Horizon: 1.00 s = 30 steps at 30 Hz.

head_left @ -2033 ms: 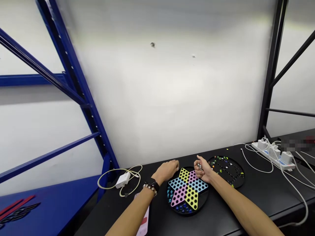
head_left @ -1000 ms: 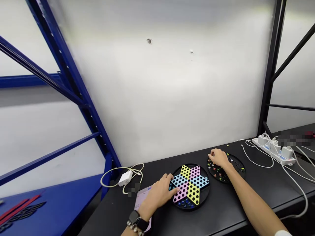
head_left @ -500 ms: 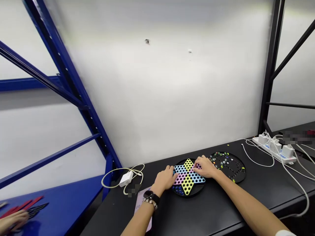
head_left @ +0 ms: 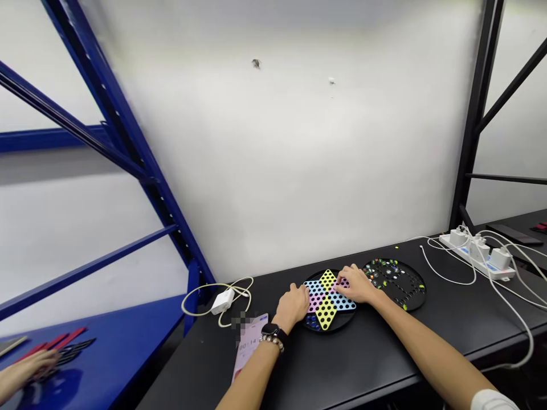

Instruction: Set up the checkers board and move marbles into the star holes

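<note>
**Chinese checkers board [head_left: 326,312] partly covered on a black bench [head_left: 376,353]**

The board is placed on the bench, just right of the middle of the view, and it is seen as one six-pointed star on a round black base. Two points are yellow, two are pink and two are light blue, and all are pierced with black holes. Blue marbles [head_left: 313,323] are seen in the lower left of the base, but they are too small to be counted.

The left hand [head_left: 293,307] is laid on the left side of the star, with the fingers bent down. The right hand [head_left: 354,285] is laid on the upper right side, with the fingers loosely extended over the pink point. Neither hand is spread wide, and it cannot be told whether a marble is held by either of them, because the palms are hidden.

Just right of the board, one second round black tray [head_left: 412,296] is placed, and many small coloured marbles [head_left: 380,267] are scattered on it. They cannot be counted.

One phone [head_left: 249,344] is lying just left of the left hand, and its pink screen is partly blurred. One white charger [head_left: 223,300] and one power strip [head_left: 474,253] are also seen. At the lower left edge, one hand of another person [head_left: 32,364] is cut off by the frame.
</note>
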### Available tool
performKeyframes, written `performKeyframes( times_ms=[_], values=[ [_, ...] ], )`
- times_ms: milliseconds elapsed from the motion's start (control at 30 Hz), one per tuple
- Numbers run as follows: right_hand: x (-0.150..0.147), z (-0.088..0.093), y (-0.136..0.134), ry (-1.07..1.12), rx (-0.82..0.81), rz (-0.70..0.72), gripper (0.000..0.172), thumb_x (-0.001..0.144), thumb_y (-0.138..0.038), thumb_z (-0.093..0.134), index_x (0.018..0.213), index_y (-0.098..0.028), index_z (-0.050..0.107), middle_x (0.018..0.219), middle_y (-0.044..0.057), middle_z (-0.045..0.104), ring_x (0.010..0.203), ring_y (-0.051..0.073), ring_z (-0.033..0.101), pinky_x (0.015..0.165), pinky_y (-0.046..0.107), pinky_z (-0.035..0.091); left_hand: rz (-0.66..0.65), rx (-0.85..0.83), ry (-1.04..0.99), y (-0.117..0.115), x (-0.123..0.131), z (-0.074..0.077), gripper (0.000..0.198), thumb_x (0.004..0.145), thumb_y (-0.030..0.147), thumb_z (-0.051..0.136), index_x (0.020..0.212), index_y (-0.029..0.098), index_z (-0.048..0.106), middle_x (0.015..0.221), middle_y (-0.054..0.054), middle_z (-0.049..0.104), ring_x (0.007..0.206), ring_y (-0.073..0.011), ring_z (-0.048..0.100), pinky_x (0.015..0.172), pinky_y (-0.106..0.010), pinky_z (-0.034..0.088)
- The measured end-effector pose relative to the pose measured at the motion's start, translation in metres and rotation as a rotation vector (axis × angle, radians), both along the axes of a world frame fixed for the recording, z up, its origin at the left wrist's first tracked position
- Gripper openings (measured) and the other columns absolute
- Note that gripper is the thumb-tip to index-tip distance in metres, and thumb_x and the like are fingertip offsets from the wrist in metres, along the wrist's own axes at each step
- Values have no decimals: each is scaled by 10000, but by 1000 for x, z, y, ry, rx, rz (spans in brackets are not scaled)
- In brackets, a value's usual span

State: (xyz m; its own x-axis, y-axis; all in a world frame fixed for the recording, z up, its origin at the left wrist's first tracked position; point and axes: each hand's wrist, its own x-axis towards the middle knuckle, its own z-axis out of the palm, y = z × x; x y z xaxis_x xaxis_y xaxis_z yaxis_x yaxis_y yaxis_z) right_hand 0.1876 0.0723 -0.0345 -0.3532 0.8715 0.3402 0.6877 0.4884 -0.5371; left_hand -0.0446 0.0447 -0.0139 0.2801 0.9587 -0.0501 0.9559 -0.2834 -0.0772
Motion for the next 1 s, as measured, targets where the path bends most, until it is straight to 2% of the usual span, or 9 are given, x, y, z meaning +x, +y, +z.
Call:
performKeyframes(
  times_ms=[233, 467, 533, 600, 667, 733, 833, 900, 1000],
  values=[
    [0, 4, -2, -67, -16, -9, 157, 833, -386, 638, 848, -230, 655, 962, 46, 627, 951, 227, 491, 831, 339, 366, 4, 75, 49, -3, -1, 0, 431, 944, 157, 272, 1080, 115, 679, 1008, -198, 679, 921, -318, 660, 762, -439, 519],
    [1, 4, -3, -66, 2, -30, 148, 833, -378, 639, 833, -231, 655, 935, 37, 633, 929, 220, 509, 832, 340, 374, 78, 149, 34, -5, -4, 4, 409, 946, 188, 324, 1023, 147, 724, 955, -173, 708, 924, -321, 667, 741, -391, 482],
    [0, 5, -1, -9, 15, -65, 141, 837, -363, 629, 804, -226, 643, 914, 30, 634, 925, 216, 518, 841, 345, 372, 147, 188, 20, -4, -8, 13, 451, 977, 234, 286, 1000, 144, 727, 944, -173, 712, 908, -315, 670, 719, -371, 466],
    [-3, 7, 1, 134, 32, -112, 172, 846, -372, 610, 770, -219, 626, 887, 27, 630, 906, 207, 530, 832, 337, 379, 260, 236, -55, -3, -9, 28, 531, 1008, 312, 234, 926, 145, 731, 911, -167, 717, 859, -293, 675, 682, -338, 441],
    [-11, 12, 2, 373, 7, -129, 266, 865, -438, 576, 730, -210, 606, 827, 23, 617, 819, 184, 536, 773, 310, 398, 374, 280, -249, -4, -2, 48, 573, 1017, 409, 245, 798, 170, 718, 834, -120, 721, 791, -246, 672, 643, -294, 397],
    [-24, 16, 2, 671, -172, -82, 403, 882, -553, 509, 701, -202, 592, 743, 13, 595, 651, 144, 504, 646, 278, 401, 337, 316, -294, -6, 16, 66, 620, 1030, 419, 194, 726, 187, 682, 778, -80, 708, 748, -201, 652, 623, -276, 361],
    [-44, 18, -4, 1056, -695, 118, 552, 882, -687, 387, 701, -201, 578, 609, -7, 550, 459, 108, 406, 470, 243, 332, 143, 392, -398, -11, 57, 80, 575, 1036, 430, 206, 782, 197, 667, 774, -52, 697, 704, -175, 619, 611, -279, 337],
    [-54, 15, -6, 1256, -925, 189, 566, 881, -704, 339, 697, -212, 551, 539, -13, 515, 435, 123, 416, 438, 240, 327, -21, 399, -391, -12, 84, 76, 432, 1022, 419, 300, 897, 217, 661, 863, -39, 703, 782, -186, 620, 656, -282, 357],
    [-55, 8, -2, 1478, -940, 126, 446, 885, -603, 379, 690, -227, 518, 526, -6, 517, 490, 155, 490, 476, 255, 395, -97, 398, -320, -11, 108, 58, 306, 1006, 295, 345, 960, 204, 633, 972, -61, 686, 921, -216, 600, 766, -312, 393]
  ],
)
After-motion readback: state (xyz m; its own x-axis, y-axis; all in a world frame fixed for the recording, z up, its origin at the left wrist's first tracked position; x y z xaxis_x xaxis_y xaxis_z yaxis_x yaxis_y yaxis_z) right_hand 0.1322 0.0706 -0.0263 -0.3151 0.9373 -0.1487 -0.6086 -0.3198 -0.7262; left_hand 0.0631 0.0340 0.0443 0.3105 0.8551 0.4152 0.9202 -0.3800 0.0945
